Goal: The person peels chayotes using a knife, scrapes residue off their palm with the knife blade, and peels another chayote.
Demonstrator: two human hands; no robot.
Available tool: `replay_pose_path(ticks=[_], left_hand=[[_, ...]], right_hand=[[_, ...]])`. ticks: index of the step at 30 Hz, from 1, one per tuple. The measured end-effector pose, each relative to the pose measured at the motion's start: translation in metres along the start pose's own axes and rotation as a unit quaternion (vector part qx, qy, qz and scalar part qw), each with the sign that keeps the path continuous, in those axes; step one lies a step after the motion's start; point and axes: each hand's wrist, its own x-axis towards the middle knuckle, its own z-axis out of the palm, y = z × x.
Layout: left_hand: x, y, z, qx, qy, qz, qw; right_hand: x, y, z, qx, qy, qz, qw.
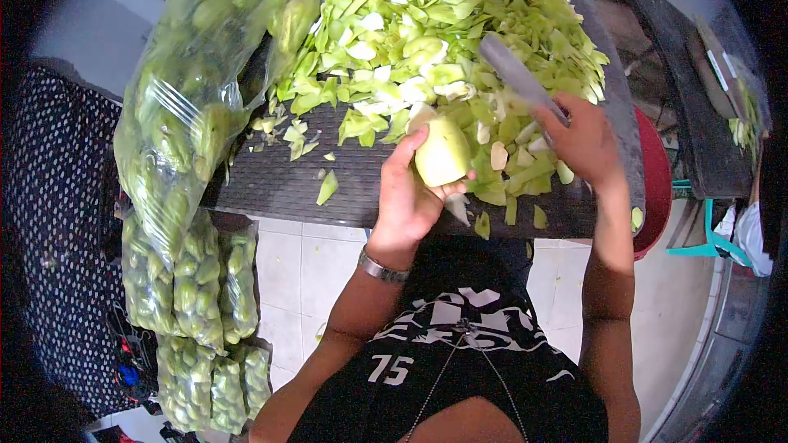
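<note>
My left hand [413, 190] is closed around a pale green chayote [443, 152] whose cut, smooth side faces me, just over the table's near edge. Gripped in my right hand [584, 141] is a knife [517, 70], its broad blade pointing up and left, slightly blurred and apart from the chayote. Under and beyond both hands spreads a big heap of thin green and whitish chayote slices [460, 12]. A few loose slices hang or fall near the table edge below the chayote.
A clear plastic bag [176, 107] full of whole chayotes lies at the table's left. More filled bags [193, 279] are stacked below it. The dark ridged table [345, 189] has a red tub [654, 189] beside its right edge. A teal stool [710, 234] stands farther right.
</note>
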Motion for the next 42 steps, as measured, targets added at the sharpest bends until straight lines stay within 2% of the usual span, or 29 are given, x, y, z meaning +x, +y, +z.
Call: replay_pose_path(ticks=[2, 5, 8, 12, 14, 15, 17, 18, 19, 22, 26, 30, 33, 37, 42], left_hand=[[-0.001, 0.004, -0.003, -0.01, -0.037, -0.016, 0.999], [-0.001, 0.006, -0.006, -0.041, -0.073, -0.039, 0.996], [-0.001, 0.007, -0.002, -0.071, -0.068, -0.054, 0.994], [0.003, 0.005, -0.005, -0.062, -0.075, -0.035, 0.995], [0.011, 0.002, -0.018, -0.059, -0.095, -0.032, 0.993], [0.012, 0.0, -0.022, -0.057, -0.106, -0.031, 0.992], [0.006, -0.003, -0.01, -0.087, -0.028, 0.003, 0.996], [0.004, -0.006, -0.005, -0.103, 0.008, 0.02, 0.994], [0.002, -0.009, -0.009, -0.075, -0.025, 0.039, 0.996], [0.003, -0.012, -0.01, -0.099, -0.029, 0.021, 0.994], [0.004, -0.016, -0.013, -0.08, -0.082, -0.024, 0.993], [0.002, -0.021, -0.007, -0.041, -0.024, 0.045, 0.998], [-0.009, -0.015, 0.007, 0.003, -0.02, 0.072, 0.997], [0.002, -0.018, -0.007, -0.025, -0.05, 0.056, 0.997], [-0.001, -0.02, 0.006, -0.013, -0.038, 0.092, 0.995]], right_hand=[[0.003, 0.015, -0.001, 0.218, -0.091, 0.021, 0.971], [0.002, -0.01, -0.019, 0.474, -0.048, 0.088, 0.875], [0.001, -0.007, -0.025, 0.619, -0.099, 0.047, 0.777], [-0.02, -0.016, -0.008, 0.662, -0.251, 0.079, 0.702], [-0.036, -0.037, 0.005, 0.425, -0.185, 0.052, 0.884], [-0.044, -0.047, 0.012, 0.291, -0.145, 0.036, 0.945], [-0.056, -0.055, 0.024, 0.104, -0.049, -0.13, 0.985], [-0.06, -0.055, 0.029, 0.003, 0.001, -0.211, 0.978], [-0.063, -0.056, 0.033, 0.048, -0.02, -0.17, 0.984], [-0.068, -0.057, 0.033, 0.032, -0.019, -0.199, 0.979], [-0.07, -0.058, 0.036, 0.018, -0.015, -0.211, 0.977], [-0.07, -0.058, 0.038, 0.022, -0.007, -0.213, 0.977], [-0.069, -0.056, 0.037, 0.042, -0.017, -0.223, 0.974], [-0.07, -0.056, 0.038, 0.026, -0.026, -0.238, 0.971], [-0.069, -0.053, 0.044, 0.005, 0.025, -0.248, 0.969]])
